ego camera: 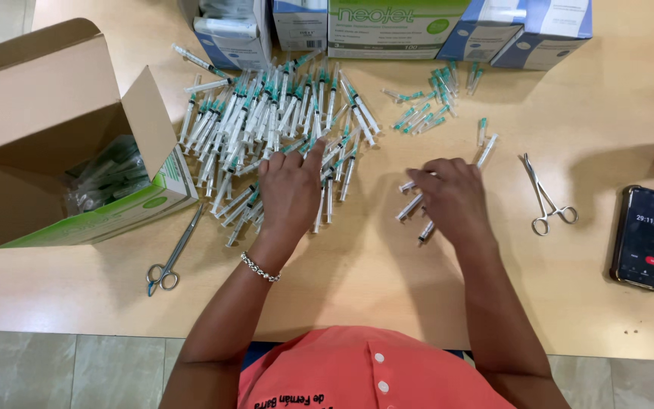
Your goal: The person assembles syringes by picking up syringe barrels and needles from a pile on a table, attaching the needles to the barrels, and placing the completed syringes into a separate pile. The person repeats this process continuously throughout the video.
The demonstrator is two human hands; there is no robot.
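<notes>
At the centre of the frame, the left hand [291, 191] lies flat on the lower edge of a big syringe pile [274, 125], fingers loosely spread and forefinger stretched toward the top of the frame, pinching nothing. Most syringes there run lengthwise from lower left to upper right, green caps uppermost. Just right of it, the right hand [452, 198] covers a few loose syringes [410, 206], fingers curled over them; their barrels slant the same way, and whether any is pinched cannot be told. A smaller heap [427, 106] lies upper right of centre. Along the top edge stand blue-and-white boxes [520, 30] and one green-and-white box [391, 29]. An open carton [54, 136] with a green side sits at the left. Scissors [169, 261] lie lower left, forceps [546, 198] and a phone [643, 236] at the right.
</notes>
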